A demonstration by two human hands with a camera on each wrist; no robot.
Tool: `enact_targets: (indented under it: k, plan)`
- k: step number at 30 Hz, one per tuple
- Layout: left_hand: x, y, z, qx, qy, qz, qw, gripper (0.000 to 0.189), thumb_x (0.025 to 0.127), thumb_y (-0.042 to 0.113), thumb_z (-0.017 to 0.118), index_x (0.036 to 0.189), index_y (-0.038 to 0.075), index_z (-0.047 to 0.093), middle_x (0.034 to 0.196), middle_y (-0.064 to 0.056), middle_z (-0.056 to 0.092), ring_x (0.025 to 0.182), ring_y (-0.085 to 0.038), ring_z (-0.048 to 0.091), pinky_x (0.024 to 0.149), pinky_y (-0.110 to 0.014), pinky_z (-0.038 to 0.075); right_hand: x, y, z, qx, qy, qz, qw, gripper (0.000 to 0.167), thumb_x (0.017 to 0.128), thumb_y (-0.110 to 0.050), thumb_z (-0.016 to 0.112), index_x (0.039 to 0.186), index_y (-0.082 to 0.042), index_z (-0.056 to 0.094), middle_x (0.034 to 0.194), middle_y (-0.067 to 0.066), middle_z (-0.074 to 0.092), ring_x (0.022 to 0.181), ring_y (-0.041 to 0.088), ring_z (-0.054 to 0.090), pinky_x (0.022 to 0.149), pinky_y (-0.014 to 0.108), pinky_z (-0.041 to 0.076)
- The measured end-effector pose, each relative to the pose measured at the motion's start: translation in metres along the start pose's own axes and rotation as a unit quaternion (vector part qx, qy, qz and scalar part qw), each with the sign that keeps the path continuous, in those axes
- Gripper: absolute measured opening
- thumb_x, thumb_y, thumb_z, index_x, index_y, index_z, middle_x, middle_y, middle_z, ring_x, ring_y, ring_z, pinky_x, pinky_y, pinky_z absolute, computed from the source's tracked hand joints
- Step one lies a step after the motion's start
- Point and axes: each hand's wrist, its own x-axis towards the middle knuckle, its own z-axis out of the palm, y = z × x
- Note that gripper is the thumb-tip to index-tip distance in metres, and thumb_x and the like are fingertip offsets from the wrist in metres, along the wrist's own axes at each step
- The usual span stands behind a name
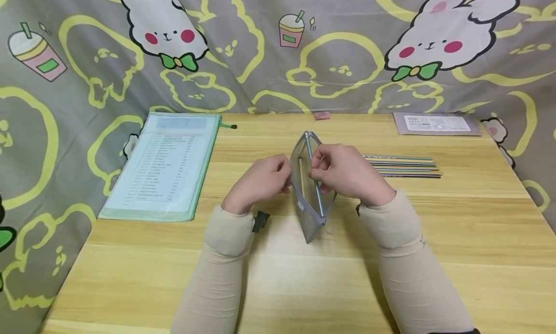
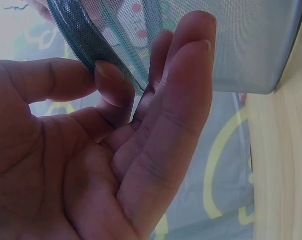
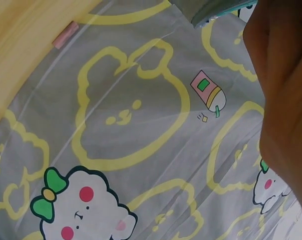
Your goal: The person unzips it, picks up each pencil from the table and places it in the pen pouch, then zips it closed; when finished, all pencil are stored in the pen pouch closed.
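Note:
A grey mesh zip pencil case (image 1: 309,226) stands upright on the table with its zip undone and its mouth spread. My left hand (image 1: 266,175) pinches the left zip edge between thumb and a bent finger; the left wrist view shows its other fingers (image 2: 166,125) extended beside the mesh (image 2: 246,45). A blue pencil (image 1: 319,199) slants along the mouth, and my right hand (image 1: 340,172) pinches it near the middle. Inside the case lies a yellowish pencil (image 1: 301,177). In the right wrist view the right hand (image 3: 286,75) shows only partly.
Several pencils (image 1: 408,166) lie in a row right of the case, partly behind the right hand. A green-edged zip folder (image 1: 160,165) with a printed sheet lies left. A pink eraser (image 1: 322,116) and a grey labelled packet (image 1: 436,124) lie by the patterned curtain (image 1: 269,59).

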Motion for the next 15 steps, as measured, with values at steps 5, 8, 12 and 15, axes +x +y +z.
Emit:
enact_targets:
  k: [5, 8, 12, 15]
  plan:
    - [-0.0002, -0.0006, -0.0003, 0.001, 0.000, 0.003, 1.0000, 0.033, 0.112, 0.022, 0.036, 0.096, 0.010, 0.062, 0.092, -0.009, 0.070, 0.082, -0.019, 0.072, 0.073, -0.034, 0.053, 0.0014, -0.0003, 0.0017, -0.008, 0.001, -0.008, 0.9999, 0.004, 0.094, -0.008, 0.064, 0.097, -0.008, 0.066, 0.079, 0.005, 0.071, 0.059, 0.015, 0.071, 0.059, 0.030, 0.055]
    - [-0.0003, -0.0007, -0.0005, 0.002, -0.001, 0.003, 1.0000, 0.033, 0.112, 0.022, 0.036, 0.096, 0.010, 0.062, 0.093, -0.010, 0.070, 0.082, -0.019, 0.071, 0.073, -0.034, 0.053, 0.0016, -0.0006, 0.0021, -0.009, 0.000, -0.009, 0.9999, 0.005, 0.094, -0.008, 0.064, 0.097, -0.008, 0.067, 0.079, 0.005, 0.071, 0.059, 0.015, 0.071, 0.059, 0.030, 0.055]
    - [-0.0008, -0.0003, -0.0009, 0.007, -0.001, 0.003, 1.0000, 0.033, 0.113, 0.023, 0.036, 0.097, 0.010, 0.062, 0.093, -0.009, 0.070, 0.083, -0.019, 0.072, 0.074, -0.035, 0.054, 0.0015, -0.0012, 0.0024, -0.009, -0.002, -0.007, 0.9999, 0.003, 0.095, -0.009, 0.065, 0.097, -0.007, 0.067, 0.079, 0.005, 0.071, 0.059, 0.014, 0.071, 0.059, 0.030, 0.055]
    - [-0.0008, -0.0002, -0.0009, 0.010, -0.001, 0.003, 0.9999, 0.034, 0.113, 0.024, 0.036, 0.096, 0.010, 0.062, 0.092, -0.007, 0.069, 0.083, -0.019, 0.072, 0.074, -0.035, 0.053, 0.0019, -0.0012, 0.0026, -0.012, -0.004, -0.005, 0.9999, 0.003, 0.096, -0.010, 0.067, 0.096, -0.007, 0.066, 0.079, 0.005, 0.072, 0.059, 0.014, 0.071, 0.059, 0.030, 0.055]
